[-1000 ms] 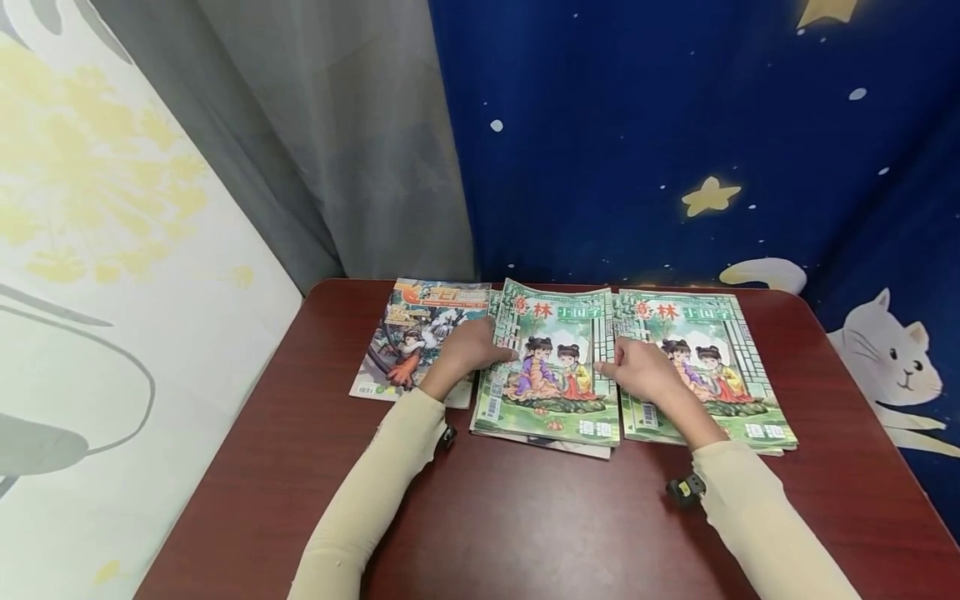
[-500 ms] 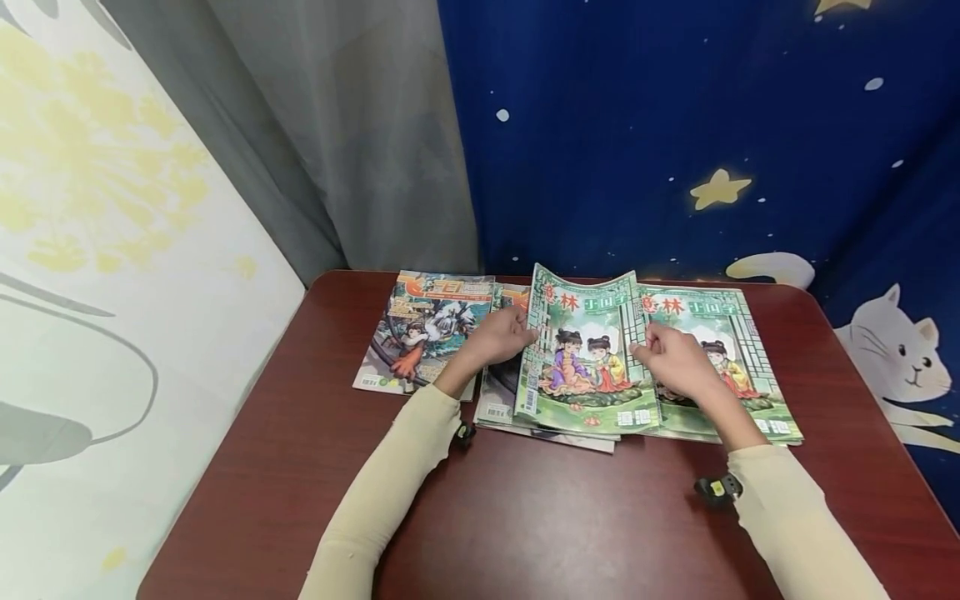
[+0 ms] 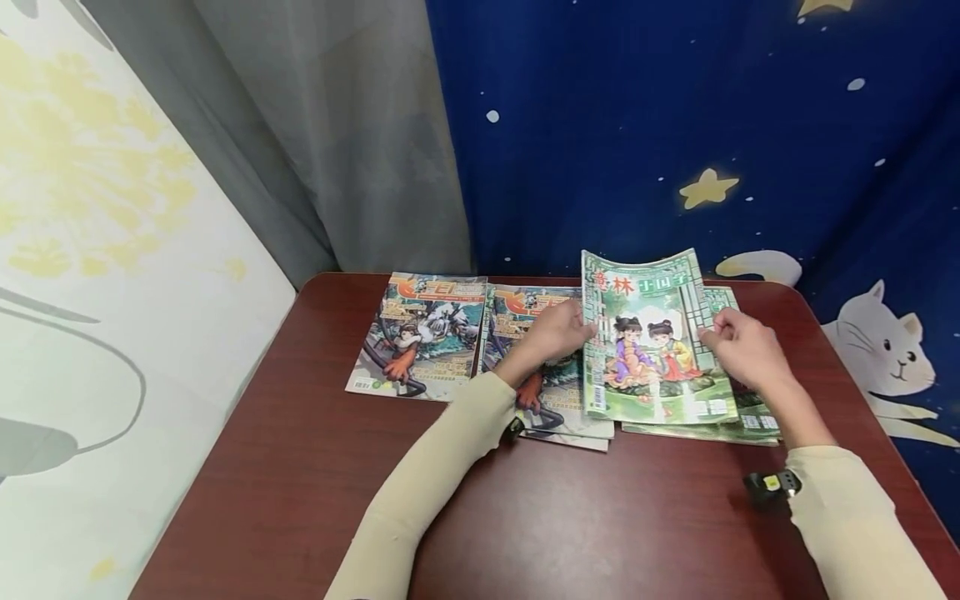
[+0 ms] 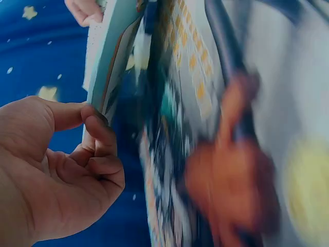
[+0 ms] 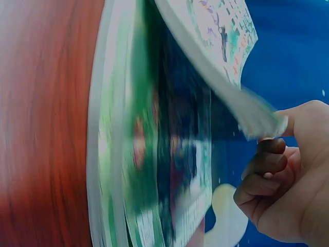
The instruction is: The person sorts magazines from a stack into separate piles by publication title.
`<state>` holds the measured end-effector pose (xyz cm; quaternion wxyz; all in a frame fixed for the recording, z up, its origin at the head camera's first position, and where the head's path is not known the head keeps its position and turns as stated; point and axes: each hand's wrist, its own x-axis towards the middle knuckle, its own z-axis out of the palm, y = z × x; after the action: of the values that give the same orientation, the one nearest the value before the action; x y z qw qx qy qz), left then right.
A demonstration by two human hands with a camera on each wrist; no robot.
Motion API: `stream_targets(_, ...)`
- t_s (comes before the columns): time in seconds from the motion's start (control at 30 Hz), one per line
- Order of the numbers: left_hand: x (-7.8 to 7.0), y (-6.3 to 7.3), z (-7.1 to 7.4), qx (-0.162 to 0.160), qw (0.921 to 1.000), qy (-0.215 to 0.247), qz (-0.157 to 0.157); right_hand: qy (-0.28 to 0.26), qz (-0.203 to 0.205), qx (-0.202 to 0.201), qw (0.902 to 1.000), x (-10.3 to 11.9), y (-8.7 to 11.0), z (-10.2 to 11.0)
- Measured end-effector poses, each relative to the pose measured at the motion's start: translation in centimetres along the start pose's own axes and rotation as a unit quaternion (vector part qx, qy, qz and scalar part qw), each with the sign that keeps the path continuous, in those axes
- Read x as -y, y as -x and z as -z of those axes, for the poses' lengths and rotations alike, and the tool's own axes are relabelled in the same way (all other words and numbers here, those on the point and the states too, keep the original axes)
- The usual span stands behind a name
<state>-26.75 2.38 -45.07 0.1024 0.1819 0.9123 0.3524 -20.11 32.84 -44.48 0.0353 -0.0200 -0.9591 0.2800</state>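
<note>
Deep-blue cloth (image 3: 600, 150), printed with stars, hangs behind the reddish-brown tabletop (image 3: 637, 517), which gives us a flat rest for everything. Toward its far edge lie a middle pile (image 3: 566, 400) of magazines and a right-hand pile (image 3: 757, 423), set just beside each other, we judge, so that both stay within easy reach. Left of them, just beside the middle pile, lies the left magazine (image 3: 423, 337) (whether others sit beneath it, we cannot tell). Raised over the right-hand pile is the held magazine (image 3: 645, 367), green-covered, face up, its top edge bowed. Smallest of all, the left grip (image 3: 553, 335) pinches its left edge and the right grip (image 3: 746, 348) its right. Holding opposite sides probably steadies the limp paper; we take the bow as a sign of how readily it bends.
</note>
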Motion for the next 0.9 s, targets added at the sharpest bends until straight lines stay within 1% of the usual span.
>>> stream_targets(0.1,-1.1,-1.1,-1.2,0.003,0.9996,-0.024,-0.015,0.006,-0.031,-0.011,0.9994,-1.0,0.0,1.0)
stream_targets(0.17,-2.2,-1.6,-1.9,0.005,0.9991,-0.040,-0.014,0.007,-0.056,-0.017,0.9983,-1.8,0.0,1.4)
stream_targets(0.23,-3.3,-2.0,-2.6,0.003,0.9985,-0.055,-0.009,0.001,-0.089,-0.015,0.9959,-2.6,0.1,1.8)
stream_targets(0.3,-4.3,-2.3,-3.3,0.009,0.9977,-0.067,0.000,-0.007,-0.120,-0.012,0.9927,-3.4,0.2,2.1)
stream_targets(0.37,-4.9,-2.6,-4.0,0.012,0.9971,-0.075,0.001,-0.017,-0.145,-0.007,0.9892,-4.2,0.3,2.3)
stream_targets(0.47,-5.5,-3.0,-5.0,0.027,0.9962,-0.082,0.009,-0.023,-0.163,-0.003,0.9863,-5.0,0.5,2.5)
stream_targets(0.57,-5.8,-3.4,-5.8,0.047,0.9952,-0.081,0.028,-0.020,-0.171,0.002,0.9850,-5.7,0.6,2.6)
stream_targets(0.7,-6.2,-3.9,-6.7,0.072,0.9914,-0.100,0.044,-0.014,-0.195,0.018,0.9805,-6.4,0.7,2.8)
stream_targets(0.8,-6.3,-4.1,-7.1,0.076,0.9893,-0.115,0.047,-0.014,-0.214,0.034,0.9762,-6.9,0.7,2.8)
stream_targets(0.9,-6.3,-4.2,-7.3,0.076,0.9888,-0.117,0.053,-0.013,-0.221,0.044,0.9742,-7.3,0.8,2.6)
